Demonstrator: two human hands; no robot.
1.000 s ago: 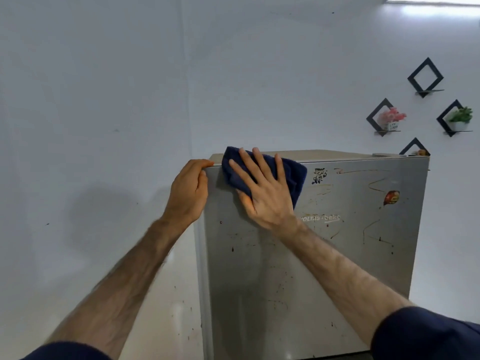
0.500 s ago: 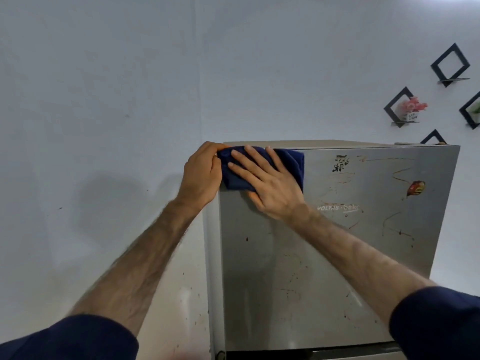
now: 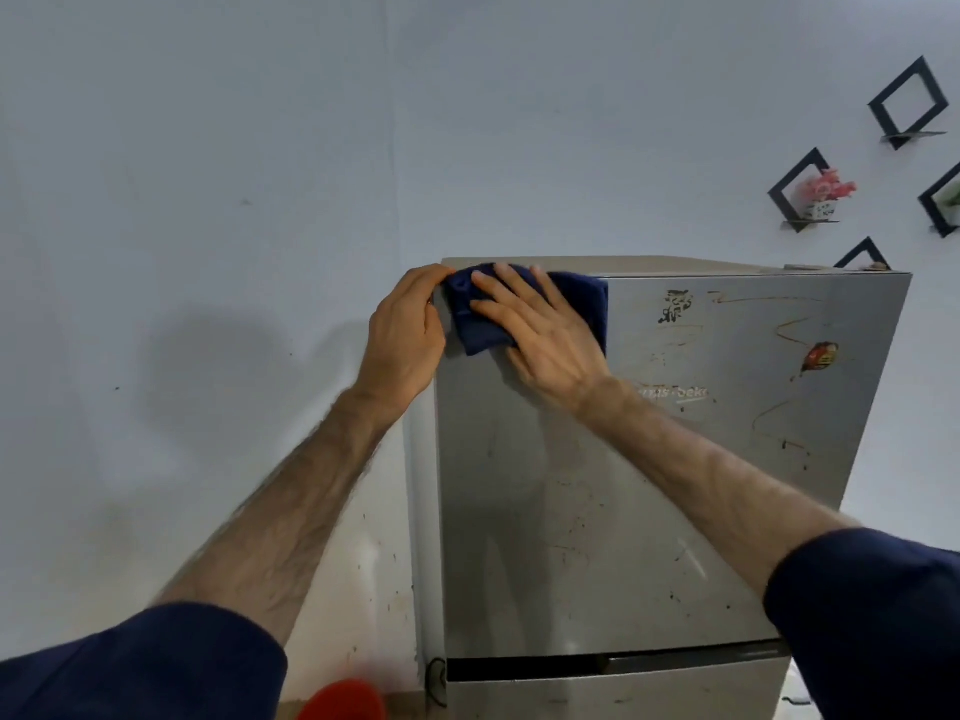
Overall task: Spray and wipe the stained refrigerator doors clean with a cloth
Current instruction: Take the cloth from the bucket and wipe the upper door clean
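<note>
A grey steel refrigerator's upper door (image 3: 649,485) fills the middle of the view, marked with brown streaks, dark specks and a small red sticker (image 3: 821,356). A dark blue cloth (image 3: 587,309) lies flat against the door's top left corner. My right hand (image 3: 540,330) presses on the cloth with straight, spread fingers. My left hand (image 3: 408,335) grips the door's upper left edge, fingers curled round it and touching the cloth's corner. The lower door (image 3: 613,693) shows below a dark gap.
A pale wall surrounds the fridge, close on its left side. Black diamond wall shelves (image 3: 906,103) hang at the upper right, one holding a pink flower pot (image 3: 826,194). A red object (image 3: 343,701) sits low at the bottom edge, left of the fridge.
My right hand slid the cloth left and up into the door's top left corner. My left hand stayed on the edge. The view dropped, showing the lower door.
</note>
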